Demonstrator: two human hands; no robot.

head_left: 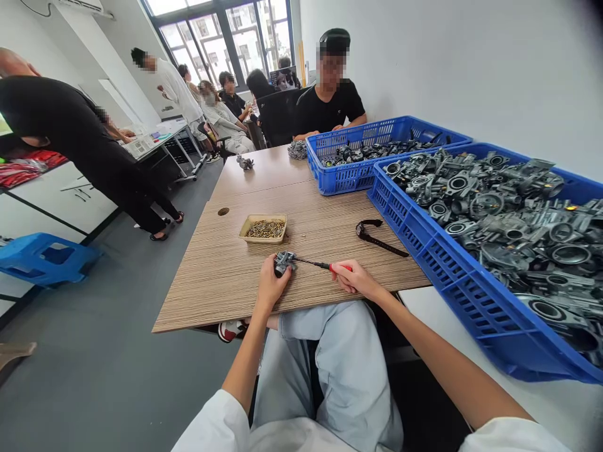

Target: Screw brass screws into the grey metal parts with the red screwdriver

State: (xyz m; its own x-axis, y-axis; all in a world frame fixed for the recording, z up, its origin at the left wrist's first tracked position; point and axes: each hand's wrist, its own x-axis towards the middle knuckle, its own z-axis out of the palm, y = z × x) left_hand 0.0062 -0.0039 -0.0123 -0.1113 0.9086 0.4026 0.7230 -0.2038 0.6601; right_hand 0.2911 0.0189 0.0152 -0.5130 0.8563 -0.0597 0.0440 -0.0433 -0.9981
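Note:
My left hand (272, 282) is closed around a small grey metal casting (284, 261), which looks like a carburetor body, just over the table's near edge. In my right hand (353, 278) is a screwdriver (325, 265) with a red and black handle. Its thin shaft points left, and the tip meets the casting's right side; the exact contact spot is too small to make out. Beyond my left hand stands a cream tray (249, 239) full of small brass parts. A few loose brass pieces lie beside the tray.
A black wristwatch (377, 237) lies on the wooden table (211, 282). Two blue crates (452, 276) of metal castings stand at the right. Another casting (245, 162) sits at the far left edge. A person in black (332, 100) sits opposite; a blue stool (42, 251) stands left.

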